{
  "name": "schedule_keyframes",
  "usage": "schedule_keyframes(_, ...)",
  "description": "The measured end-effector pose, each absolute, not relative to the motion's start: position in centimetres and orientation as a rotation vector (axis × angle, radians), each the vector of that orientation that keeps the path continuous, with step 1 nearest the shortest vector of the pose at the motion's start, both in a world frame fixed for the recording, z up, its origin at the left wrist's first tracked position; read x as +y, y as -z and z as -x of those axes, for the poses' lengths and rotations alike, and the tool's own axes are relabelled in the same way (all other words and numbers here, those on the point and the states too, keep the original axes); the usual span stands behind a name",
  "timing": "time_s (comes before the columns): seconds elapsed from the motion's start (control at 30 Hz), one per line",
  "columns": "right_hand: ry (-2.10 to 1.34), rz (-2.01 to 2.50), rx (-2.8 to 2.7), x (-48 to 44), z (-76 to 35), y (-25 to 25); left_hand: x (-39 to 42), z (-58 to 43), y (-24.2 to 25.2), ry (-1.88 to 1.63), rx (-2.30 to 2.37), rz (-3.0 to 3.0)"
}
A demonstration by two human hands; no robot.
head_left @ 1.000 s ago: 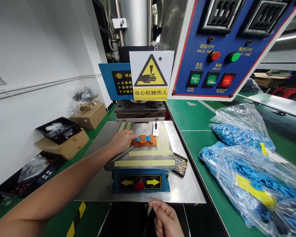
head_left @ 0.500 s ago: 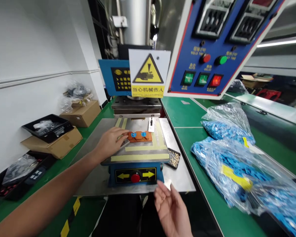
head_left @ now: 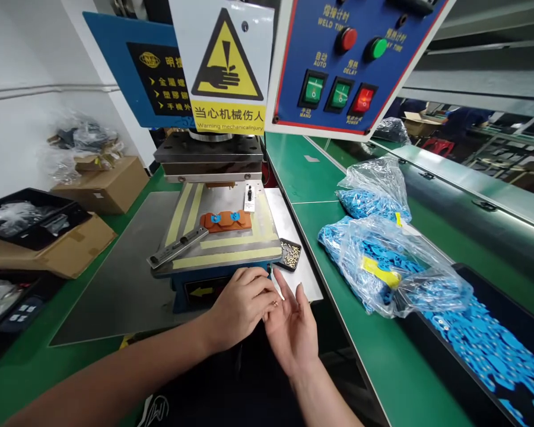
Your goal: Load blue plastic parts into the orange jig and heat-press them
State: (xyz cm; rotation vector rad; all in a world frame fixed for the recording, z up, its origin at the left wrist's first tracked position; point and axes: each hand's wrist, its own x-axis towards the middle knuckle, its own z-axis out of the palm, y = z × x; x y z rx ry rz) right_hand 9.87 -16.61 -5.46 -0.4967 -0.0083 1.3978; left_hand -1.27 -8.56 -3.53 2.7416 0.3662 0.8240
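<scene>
My left hand (head_left: 247, 305) is closed, its fingertips pinching at the palm of my right hand, where small copper-coloured pieces (head_left: 275, 303) show. My right hand (head_left: 291, 329) is palm up and cupped with its fingers apart, the small pieces near its finger bases. Beyond them, an orange-brown fixture (head_left: 226, 222) with two blue parts (head_left: 235, 216) on it sits on the taped press plate (head_left: 231, 256). A grey metal bar (head_left: 178, 248) lies slantwise at the plate's left edge. A small black tray (head_left: 290, 254) of brass-coloured pieces is at the plate's right corner.
Above the plate hangs the press head (head_left: 209, 157), with a warning sign (head_left: 229, 65) and a control panel (head_left: 333, 71). Bags of blue parts (head_left: 382, 261) and a black bin (head_left: 485, 350) stand right. Cardboard boxes (head_left: 107, 184) and black trays are left.
My left hand has left the metal bar beside the fixture and come down to my right palm. The bar now lies on the plate's left edge. The view has shifted closer and rightward.
</scene>
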Motion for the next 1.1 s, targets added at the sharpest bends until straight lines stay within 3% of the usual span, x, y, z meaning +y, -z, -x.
schedule_keyframes(0.63, -1.458, 0.416, 0.076, -17.1, -10.5, 6.7, -7.5, 1.0, 3.7, -1.04, 0.332, -2.377)
schedule_keyframes(1.1, -1.51, 0.521, 0.113, -17.6, -11.4, 8.4, -5.1, 1.4, 2.8, -1.22, 0.431, -2.588)
